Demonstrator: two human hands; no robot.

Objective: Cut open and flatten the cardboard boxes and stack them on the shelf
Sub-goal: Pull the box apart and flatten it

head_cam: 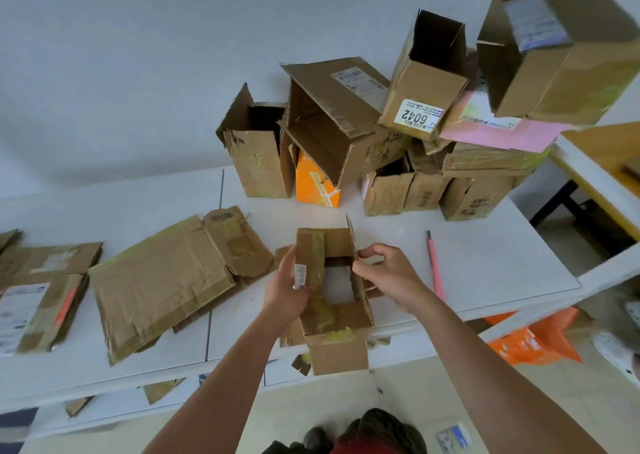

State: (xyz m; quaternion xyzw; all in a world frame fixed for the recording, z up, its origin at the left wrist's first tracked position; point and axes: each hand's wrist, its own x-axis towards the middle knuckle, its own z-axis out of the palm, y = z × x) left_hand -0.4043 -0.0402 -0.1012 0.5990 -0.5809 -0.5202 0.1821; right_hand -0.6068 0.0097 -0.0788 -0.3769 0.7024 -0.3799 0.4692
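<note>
A small brown cardboard box (337,346), open at both ends with taped flaps, sits at the near edge of the white table (485,259). My left hand (285,289) grips its left wall beside a white label. My right hand (384,277) pinches the right wall near the top edge. Through the box I see the table surface. A pink-handled cutter (433,263) lies on the table to the right of my right hand, apart from it. Flattened boxes (162,283) lie on the table to the left.
A pile of uncut boxes (433,131) rises at the back right, including an orange one (315,183) and a pink one (502,131). More flat cardboard (38,290) lies at the far left. Orange bags (530,339) sit under the table at right. Cardboard scraps litter the floor.
</note>
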